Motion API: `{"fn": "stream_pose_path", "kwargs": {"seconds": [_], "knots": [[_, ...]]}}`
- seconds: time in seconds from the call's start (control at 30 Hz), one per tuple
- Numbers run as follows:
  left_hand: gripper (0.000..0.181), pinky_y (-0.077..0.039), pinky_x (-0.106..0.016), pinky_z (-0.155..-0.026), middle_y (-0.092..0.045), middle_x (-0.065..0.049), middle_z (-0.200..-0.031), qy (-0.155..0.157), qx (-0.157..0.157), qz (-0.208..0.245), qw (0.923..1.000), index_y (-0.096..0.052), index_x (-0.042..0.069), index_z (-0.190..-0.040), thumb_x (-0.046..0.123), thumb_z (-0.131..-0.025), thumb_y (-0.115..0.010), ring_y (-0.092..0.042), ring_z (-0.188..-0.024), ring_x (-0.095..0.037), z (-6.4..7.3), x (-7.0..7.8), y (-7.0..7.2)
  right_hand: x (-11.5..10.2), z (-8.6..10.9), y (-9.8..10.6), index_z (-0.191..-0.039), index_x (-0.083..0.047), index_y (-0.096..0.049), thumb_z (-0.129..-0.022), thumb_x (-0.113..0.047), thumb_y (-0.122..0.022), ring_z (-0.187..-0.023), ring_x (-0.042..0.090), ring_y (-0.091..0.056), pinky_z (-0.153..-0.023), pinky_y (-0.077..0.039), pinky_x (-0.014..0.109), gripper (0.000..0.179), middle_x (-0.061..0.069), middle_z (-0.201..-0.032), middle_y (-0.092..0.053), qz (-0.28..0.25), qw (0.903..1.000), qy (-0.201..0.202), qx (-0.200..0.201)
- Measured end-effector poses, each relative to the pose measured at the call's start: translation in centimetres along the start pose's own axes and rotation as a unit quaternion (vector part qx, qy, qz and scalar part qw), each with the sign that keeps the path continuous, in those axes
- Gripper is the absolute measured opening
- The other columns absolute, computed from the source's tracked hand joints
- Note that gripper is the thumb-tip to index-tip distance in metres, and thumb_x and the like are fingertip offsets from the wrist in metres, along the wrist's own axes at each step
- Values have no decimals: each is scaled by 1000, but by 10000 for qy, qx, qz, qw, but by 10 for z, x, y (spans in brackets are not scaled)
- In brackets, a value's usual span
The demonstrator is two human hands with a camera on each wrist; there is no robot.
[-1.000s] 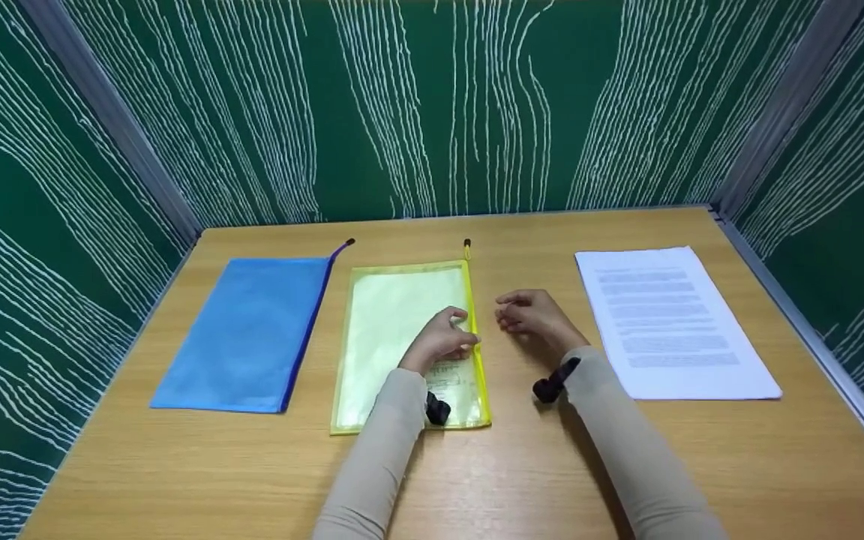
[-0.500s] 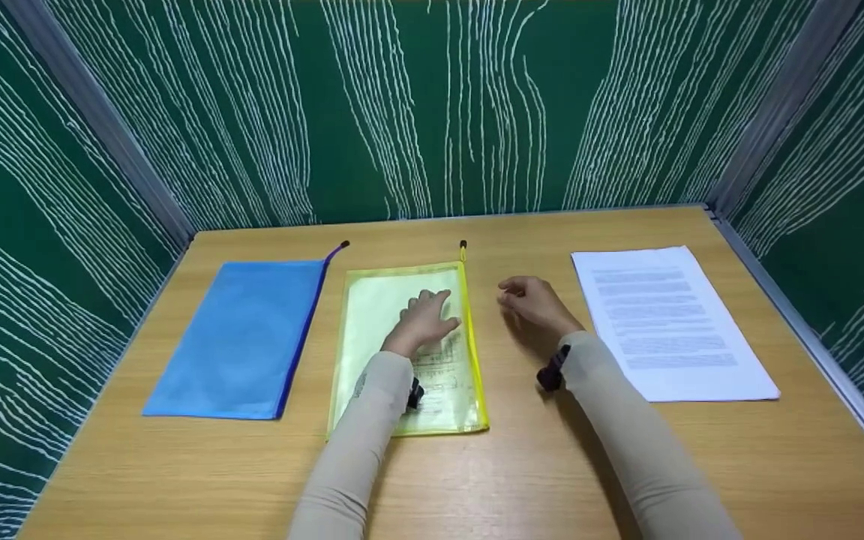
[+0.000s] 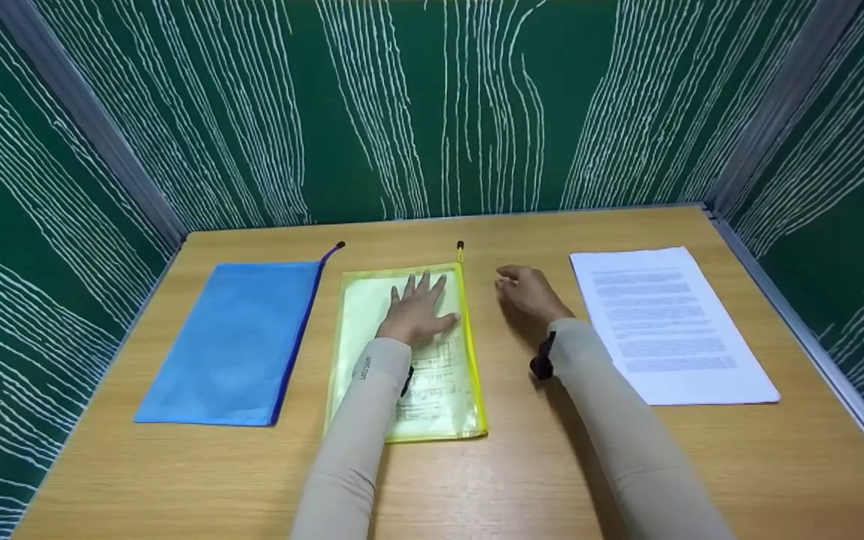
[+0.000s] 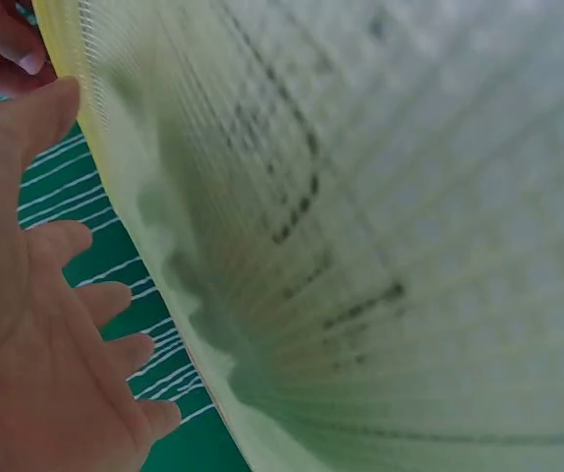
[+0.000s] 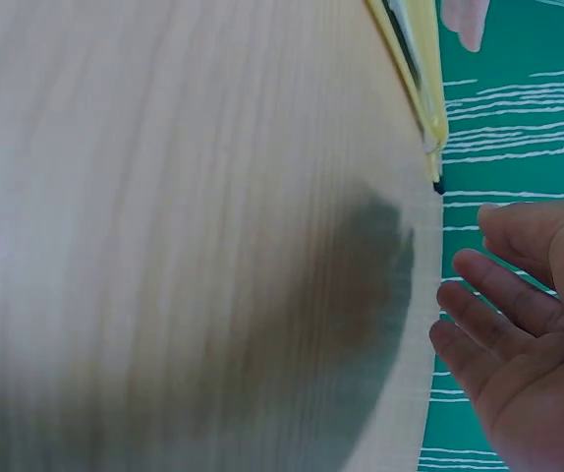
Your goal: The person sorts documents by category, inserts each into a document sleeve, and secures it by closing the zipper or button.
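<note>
A clear yellow zip folder [image 3: 443,390] with printed paper inside lies in the middle of the table, its zip along the right edge. My left hand [image 3: 415,311] is over its upper half, fingers spread and straight. In the left wrist view, the left palm [image 4: 56,324] faces the folder [image 4: 439,246]. To the right of the folder is my right hand [image 3: 533,291], fingers loosely bent and holding nothing. The right wrist view shows the same right hand [image 5: 518,315] above the wood, its shadow beneath.
A blue zip folder [image 3: 229,341] with a dark blue zip lies at the left. Some printed white sheets [image 3: 672,326] lie stacked at the right. Green walls with white lines [image 3: 372,112] border the wooden table [image 3: 522,480] at the back and sides.
My left hand has moved from the folder's zip edge up and left over its face, and its fingers have spread. The right hand has shifted slightly away from me.
</note>
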State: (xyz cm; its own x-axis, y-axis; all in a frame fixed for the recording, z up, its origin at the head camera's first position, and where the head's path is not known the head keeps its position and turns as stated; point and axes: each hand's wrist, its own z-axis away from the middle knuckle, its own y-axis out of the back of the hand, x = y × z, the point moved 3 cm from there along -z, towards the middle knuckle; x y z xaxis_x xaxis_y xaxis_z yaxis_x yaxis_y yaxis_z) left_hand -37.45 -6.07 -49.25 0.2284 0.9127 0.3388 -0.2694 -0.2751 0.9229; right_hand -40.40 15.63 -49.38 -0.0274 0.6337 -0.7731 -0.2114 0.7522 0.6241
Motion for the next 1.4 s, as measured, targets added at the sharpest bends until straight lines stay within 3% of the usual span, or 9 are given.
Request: {"fn": "stream_pose_path", "kwargs": {"seconds": [0.2, 0.43, 0.83, 1.03, 1.27, 1.4], "knots": [[84, -1, -53, -120, 0, -4, -163, 148, -257, -391, 9988, -8, 28, -156, 65, -90, -45, 2, -150, -29, -5, -9, 2, -3, -7, -6, -144, -5, -43, -100, -13, -48, -136, 33, -41, -110, -37, 46, 45, 18, -148, -43, 108, 9999, -6, -34], [85, -3, -52, -120, 2, -2, -163, 203, -625, -274, 9975, -10, 25, -156, 65, -90, -45, 4, -150, -27, -7, -14, 5, -4, -14, -9, -147, -10, -40, -100, -12, -47, -139, 31, -38, -112, -34, 45, 47, 13, -151, -40, 101, 9995, -271, -130], [85, 0, -50, -120, 4, 0, -163, 302, -792, -144, 9963, -12, 28, -155, 66, -88, -47, 7, -150, -25, -6, -13, 2, -2, -28, -12, -147, -12, -39, -101, -18, -47, -142, 29, -33, -116, -28, 45, 46, 10, -152, -39, 210, 9992, -285, -212], [85, 0, -49, -121, 4, 1, -163, 355, -780, -115, 9963, -11, 29, -155, 67, -88, -47, 7, -150, -24, -4, -13, 1, -9, -42, -17, -148, -16, -39, -102, -16, -45, -144, 28, -30, -116, -26, 47, 46, 7, -153, -38, 303, 9988, -173, -344], [85, 1, -51, -120, 3, -1, -163, 233, -786, 33, 9966, -12, 27, -155, 66, -89, -47, 6, -150, -26, -3, -10, 0, -24, -60, -17, -147, -11, -40, -102, -7, -41, -142, 29, -33, -116, -27, 46, 45, 11, -151, -40, 949, 9947, 300, -245], [85, 1, -51, -120, 3, -1, -163, 267, -787, 64, 9965, -13, 27, -155, 66, -89, -48, 6, -150, -26, -3, -10, 0, -30, -67, -20, -147, -20, -41, -103, -11, -39, -144, 27, -31, -117, -23, 49, 44, 6, -152, -40, 819, 9959, 162, -352]]}}
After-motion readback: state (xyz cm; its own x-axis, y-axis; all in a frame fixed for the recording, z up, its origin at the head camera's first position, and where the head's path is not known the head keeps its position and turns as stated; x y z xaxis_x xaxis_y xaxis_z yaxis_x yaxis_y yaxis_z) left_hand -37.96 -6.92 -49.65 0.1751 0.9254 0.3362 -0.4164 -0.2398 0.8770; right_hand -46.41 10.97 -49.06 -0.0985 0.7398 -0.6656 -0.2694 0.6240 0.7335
